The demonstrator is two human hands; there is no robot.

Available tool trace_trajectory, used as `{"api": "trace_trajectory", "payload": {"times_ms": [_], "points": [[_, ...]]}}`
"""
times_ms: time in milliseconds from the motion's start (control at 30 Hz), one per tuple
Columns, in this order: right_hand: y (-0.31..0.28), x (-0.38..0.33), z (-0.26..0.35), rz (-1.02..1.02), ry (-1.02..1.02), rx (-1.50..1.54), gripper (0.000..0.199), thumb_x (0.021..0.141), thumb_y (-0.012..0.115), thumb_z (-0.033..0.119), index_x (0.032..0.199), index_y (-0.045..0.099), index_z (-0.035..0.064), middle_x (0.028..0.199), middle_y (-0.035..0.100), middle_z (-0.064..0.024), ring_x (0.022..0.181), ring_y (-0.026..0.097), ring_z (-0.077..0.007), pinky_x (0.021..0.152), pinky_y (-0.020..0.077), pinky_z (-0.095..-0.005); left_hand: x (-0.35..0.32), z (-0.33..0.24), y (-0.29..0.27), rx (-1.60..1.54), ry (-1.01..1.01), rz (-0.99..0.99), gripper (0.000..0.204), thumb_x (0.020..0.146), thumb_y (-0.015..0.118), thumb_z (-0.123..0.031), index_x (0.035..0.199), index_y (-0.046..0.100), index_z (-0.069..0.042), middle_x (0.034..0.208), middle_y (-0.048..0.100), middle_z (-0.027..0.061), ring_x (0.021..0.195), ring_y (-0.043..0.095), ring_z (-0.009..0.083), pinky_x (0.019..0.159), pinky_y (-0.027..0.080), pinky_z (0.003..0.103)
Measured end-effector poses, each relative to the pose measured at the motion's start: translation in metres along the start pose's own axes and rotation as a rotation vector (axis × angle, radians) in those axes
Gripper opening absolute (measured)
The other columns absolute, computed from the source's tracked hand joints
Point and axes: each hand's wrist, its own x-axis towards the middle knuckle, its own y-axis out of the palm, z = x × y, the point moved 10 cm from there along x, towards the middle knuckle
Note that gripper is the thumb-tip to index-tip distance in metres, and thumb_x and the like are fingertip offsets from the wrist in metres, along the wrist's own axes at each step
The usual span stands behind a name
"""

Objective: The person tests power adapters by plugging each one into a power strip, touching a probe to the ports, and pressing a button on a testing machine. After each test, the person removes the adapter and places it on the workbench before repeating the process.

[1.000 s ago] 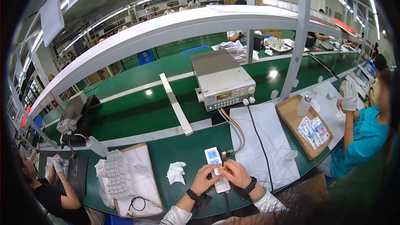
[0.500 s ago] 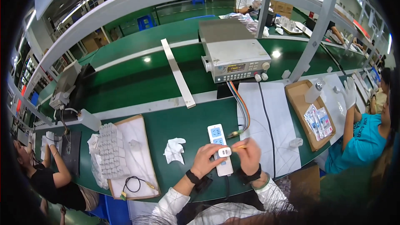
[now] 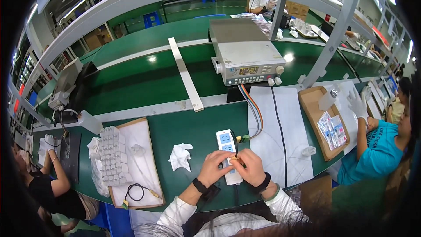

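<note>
Two bare hands meet over a power strip, a small plug pinched between them.
From where I stand, the left hand [image 3: 212, 167] curls around a white charger [image 3: 229, 162], largely hidden by the fingers; the right hand [image 3: 248, 169] pinches the tan plug [image 3: 235, 158] of a black cable [image 3: 236, 145] close against it. Fitting plug to charger looks like the step in hand; whether it is seated, I cannot tell. The next move seems to call for a steady left hand and a straight, gentle push from the right. Beneath both hands lies the power strip [image 3: 226, 143]. Just beyond the right fingers is a green connector [image 3: 243, 138]; left of the left hand, a crumpled cloth [image 3: 180, 156], then a lined tray [image 3: 150, 162]. Farthest, well ahead of the hands, sits a grey meter [image 3: 251, 59].
</note>
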Motion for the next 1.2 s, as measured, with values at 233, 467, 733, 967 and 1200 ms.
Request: {"api": "trace_trajectory", "payload": {"times_ms": [233,467,733,967,1200], "points": [[0.005,-0.004,-0.002,-0.010,-0.061,0.002,0.015,0.081,0.070,0.012,0.089,0.061,0.0022,0.074,0.056,-0.0080,0.065,0.055,-0.0236,0.056,0.0447,-0.0332,-0.002,-0.008,-0.004,0.019,0.052,-0.026,0.044,0.075,0.077,-0.023,0.115,0.064,-0.009,0.110,0.065,0.0094,0.104,0.060,0.0284,0.089,0.047,0.039],[0.005,-0.007,-0.007,-0.006,-0.132,-0.071,0.019,0.082,0.070,0.017,0.092,0.062,0.0031,0.076,0.057,-0.0098,0.071,0.057,-0.0269,0.060,0.0459,-0.0357,0.001,-0.012,0.001,0.031,0.044,-0.015,0.043,0.075,0.077,-0.021,0.114,0.065,-0.008,0.109,0.065,0.0116,0.103,0.061,0.0298,0.088,0.048,0.039],[0.006,-0.004,-0.014,0.018,-0.109,-0.034,0.017,0.078,0.068,0.011,0.090,0.061,0.0010,0.077,0.057,-0.0132,0.073,0.055,-0.0320,0.063,0.0446,-0.0408,0.009,-0.012,0.008,-0.027,0.090,0.048,0.044,0.079,0.074,-0.020,0.118,0.062,-0.005,0.114,0.063,0.0129,0.106,0.059,0.0298,0.091,0.047,0.039],[0.017,-0.008,-0.008,0.061,-0.114,0.014,0.016,0.079,0.066,0.010,0.086,0.057,-0.0006,0.075,0.051,-0.0130,0.070,0.050,-0.0315,0.062,0.0404,-0.0396,-0.002,-0.017,-0.004,-0.024,0.074,0.010,0.044,0.081,0.072,-0.020,0.121,0.061,-0.007,0.113,0.063,0.0117,0.107,0.058,0.0296,0.092,0.046,0.039],[0.013,-0.014,-0.024,-0.023,-0.113,0.058,0.017,0.081,0.065,0.012,0.086,0.054,-0.0009,0.076,0.049,-0.0133,0.072,0.049,-0.0306,0.063,0.0391,-0.0387,0.000,-0.013,0.007,-0.021,0.074,0.030,0.049,0.081,0.072,-0.022,0.126,0.059,-0.010,0.113,0.062,0.0118,0.108,0.057,0.0294,0.093,0.045,0.039]]}}
